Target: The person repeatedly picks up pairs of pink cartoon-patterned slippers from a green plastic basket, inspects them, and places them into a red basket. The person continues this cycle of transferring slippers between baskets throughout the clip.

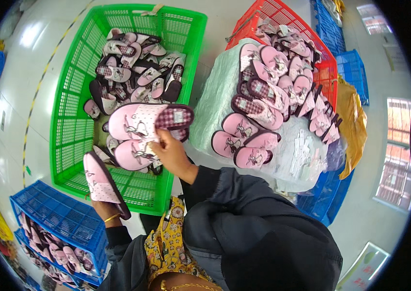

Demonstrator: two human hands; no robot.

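Note:
My right hand is closed on a pair of pink slippers, held side by side above the crate. Their uppers carry a dotted band and a dark printed figure, and a checked lining shows inside the upper one. At the left, my left hand grips a single pink slipper with a dark sole, tilted toe up by the crate's near left corner. Most of its fingers are hidden behind the sole. Below the hands, a green mesh crate contains a jumbled heap of similar slippers.
Right of the green crate, slippers lie in rows on a plastic-wrapped stack, with white slips beside them. Behind stands a red crate of slippers. A blue crate with more slippers sits at lower left. Brown wrapping hangs at right.

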